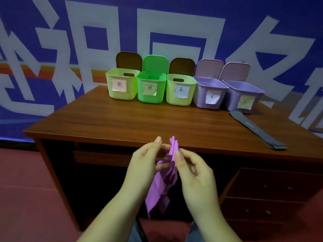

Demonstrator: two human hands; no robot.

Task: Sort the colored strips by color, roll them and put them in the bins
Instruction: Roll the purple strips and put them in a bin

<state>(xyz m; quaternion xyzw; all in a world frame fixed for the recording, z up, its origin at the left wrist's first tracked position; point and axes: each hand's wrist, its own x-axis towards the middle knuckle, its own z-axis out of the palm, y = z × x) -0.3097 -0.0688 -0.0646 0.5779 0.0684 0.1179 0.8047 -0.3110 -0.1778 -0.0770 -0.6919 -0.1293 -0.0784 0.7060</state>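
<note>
A bunch of purple strips (162,186) hangs between my two hands in front of the desk's near edge. My left hand (145,165) and my right hand (194,172) both pinch the bunch near its top, where the strip ends fan upward. Five open, labelled bins stand in a row at the back of the desk: a light green bin (122,84), a bright green bin (151,88), another light green bin (180,91), a lilac bin (208,94) and a second lilac bin (243,96). A stack of grey strips (257,130) lies on the desk at the right.
The brown wooden desk (122,123) has drawers (265,189) at the lower right. A blue banner with large white characters hangs behind it. Red floor shows at the left and below.
</note>
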